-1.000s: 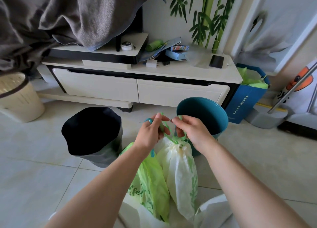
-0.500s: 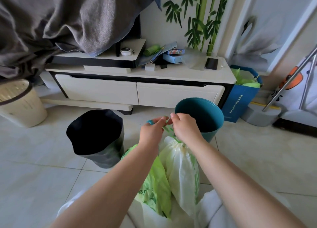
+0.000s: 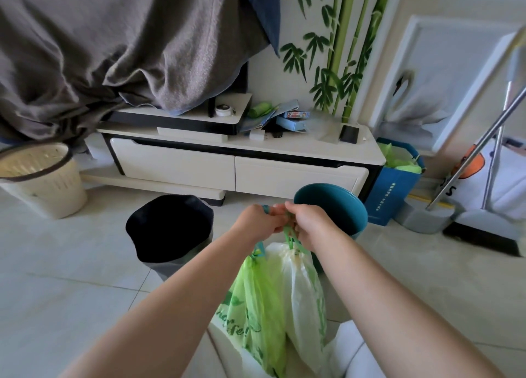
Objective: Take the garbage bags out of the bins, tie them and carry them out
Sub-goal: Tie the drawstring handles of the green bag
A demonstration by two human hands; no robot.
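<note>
While both fists are pressed knuckle to knuckle, green drawstrings (image 3: 290, 237) are pinched tight by the left hand (image 3: 257, 221) and the right hand (image 3: 311, 225). Two thin, crinkled plastic sacks are hung from them, long axes vertical, gathered necks up: a lime-green garbage bag (image 3: 260, 301) and, touching it, a milky white garbage bag (image 3: 303, 286). Just beyond the bags a round teal bin (image 3: 341, 210) is seen bare; left of the bags, a bin with black liner (image 3: 170, 229) is parked on glossy tile floor (image 3: 57, 264).
</note>
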